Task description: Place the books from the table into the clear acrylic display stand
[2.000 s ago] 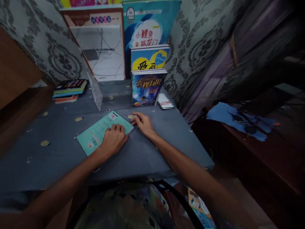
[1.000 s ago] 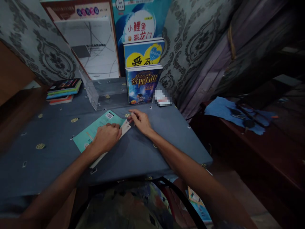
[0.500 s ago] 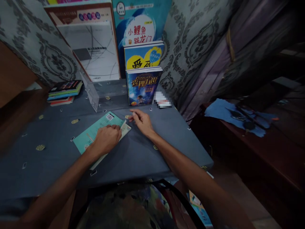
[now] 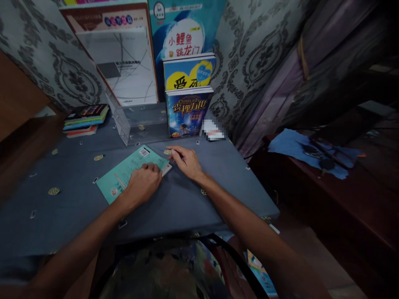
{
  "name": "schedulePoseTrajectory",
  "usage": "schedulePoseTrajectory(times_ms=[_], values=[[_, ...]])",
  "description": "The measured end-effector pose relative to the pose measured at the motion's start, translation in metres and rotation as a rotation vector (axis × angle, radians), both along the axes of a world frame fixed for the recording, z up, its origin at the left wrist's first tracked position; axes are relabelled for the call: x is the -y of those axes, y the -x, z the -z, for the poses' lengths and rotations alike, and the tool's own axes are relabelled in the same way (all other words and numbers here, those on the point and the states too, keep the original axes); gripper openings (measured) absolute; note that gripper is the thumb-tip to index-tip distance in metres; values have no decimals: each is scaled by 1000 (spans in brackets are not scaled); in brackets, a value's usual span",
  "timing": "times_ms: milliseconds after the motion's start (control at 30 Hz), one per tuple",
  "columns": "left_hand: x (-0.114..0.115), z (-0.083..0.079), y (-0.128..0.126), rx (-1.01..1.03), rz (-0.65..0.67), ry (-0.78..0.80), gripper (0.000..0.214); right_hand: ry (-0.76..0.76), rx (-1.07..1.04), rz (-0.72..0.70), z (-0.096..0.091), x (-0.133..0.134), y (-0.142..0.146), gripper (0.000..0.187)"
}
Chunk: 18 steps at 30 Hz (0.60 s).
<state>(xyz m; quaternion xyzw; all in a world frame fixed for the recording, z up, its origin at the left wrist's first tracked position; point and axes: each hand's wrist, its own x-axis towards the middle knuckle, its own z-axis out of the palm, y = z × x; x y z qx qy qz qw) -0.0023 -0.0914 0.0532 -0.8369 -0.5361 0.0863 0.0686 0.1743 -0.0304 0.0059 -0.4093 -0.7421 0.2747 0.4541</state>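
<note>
The book [image 4: 123,172] is thin and blue-green. It lies at a slant on the counter [image 4: 77,207], with the left hand [image 4: 145,180] on top of it. A white box with black stripes [image 4: 144,152] is by its far corner. A little round mark [image 4: 114,191] is near its other end. White pages [image 4: 166,169] peek out at the right.

I am wearing the one camera on my head; it is facing forward and down, looking from near above at my left hand [image 4: 144,182] and right hand [image 4: 188,162], the table [image 4: 187,207] and patterned backdrop [image 4: 249,58].
</note>
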Motion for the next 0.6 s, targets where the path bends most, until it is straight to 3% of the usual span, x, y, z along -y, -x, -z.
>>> schedulePoseTrajectory(times_ms=[267,467,600], values=[[4,9,-1,-12,-9,-37,39,16,138,-91,13,-2,-2,29],[5,10,2,-4,27,-17,33,85,130,-475,18,-21,-22,21],[4,12,4,21,44,-31,32,100,169,-575,19,-39,-26,29]])
